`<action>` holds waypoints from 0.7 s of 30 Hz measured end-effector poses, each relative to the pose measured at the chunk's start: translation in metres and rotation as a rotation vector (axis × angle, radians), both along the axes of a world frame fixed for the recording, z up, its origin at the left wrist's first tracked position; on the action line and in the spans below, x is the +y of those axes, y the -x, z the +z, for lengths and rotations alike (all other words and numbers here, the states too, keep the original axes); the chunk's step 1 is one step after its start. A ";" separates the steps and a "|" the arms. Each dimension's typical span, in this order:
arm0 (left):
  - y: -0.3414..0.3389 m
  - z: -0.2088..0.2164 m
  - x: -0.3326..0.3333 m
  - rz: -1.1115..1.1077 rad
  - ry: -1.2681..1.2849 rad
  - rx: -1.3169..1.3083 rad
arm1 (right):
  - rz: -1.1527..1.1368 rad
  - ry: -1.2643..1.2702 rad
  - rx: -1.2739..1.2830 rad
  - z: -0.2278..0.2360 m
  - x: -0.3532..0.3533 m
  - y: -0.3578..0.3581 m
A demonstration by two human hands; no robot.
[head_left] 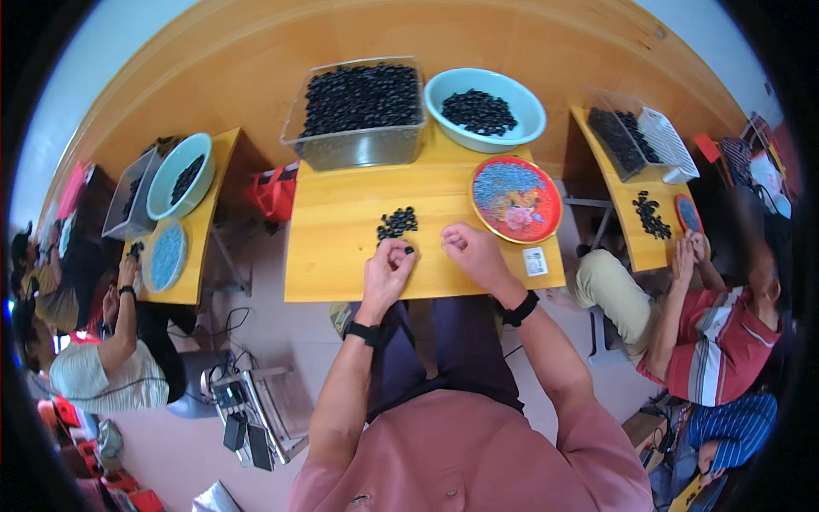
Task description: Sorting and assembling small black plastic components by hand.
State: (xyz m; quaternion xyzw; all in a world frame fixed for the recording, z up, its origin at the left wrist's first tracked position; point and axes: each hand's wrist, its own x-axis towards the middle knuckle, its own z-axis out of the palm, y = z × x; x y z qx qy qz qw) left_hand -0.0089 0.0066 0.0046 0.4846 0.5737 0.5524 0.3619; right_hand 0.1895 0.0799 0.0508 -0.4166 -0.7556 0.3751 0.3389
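Observation:
Over the near part of the yellow table, my left hand (388, 275) is closed, pinching a small black rounded piece (409, 250) between thumb and fingers. My right hand (474, 253) is apart from it, its fingertips pressed together; whatever they hold is too small to make out. Just beyond my left hand lies a loose pile of the same glossy black pieces (397, 223). Beyond my right hand sits a round red tray (475, 205) with a gold rim and a flower print, holding many thin blue-grey slivers.
A clear plastic bin (363, 152) full of black pieces stands at the table's far left, beside a light blue basin (531, 130) with more. A white label (535, 261) lies near the right edge. People work at side tables (209, 213) on the left and right (631, 243).

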 end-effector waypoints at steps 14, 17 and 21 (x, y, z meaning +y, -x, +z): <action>0.004 0.002 0.001 0.001 0.027 -0.222 | 0.006 -0.134 0.061 -0.028 -0.028 0.049; 0.004 0.003 0.002 -0.004 0.030 -0.115 | -0.001 -0.146 0.012 -0.028 -0.028 0.046; 0.007 -0.005 0.002 0.030 0.029 -0.150 | -0.002 -0.169 -0.016 -0.026 -0.035 0.051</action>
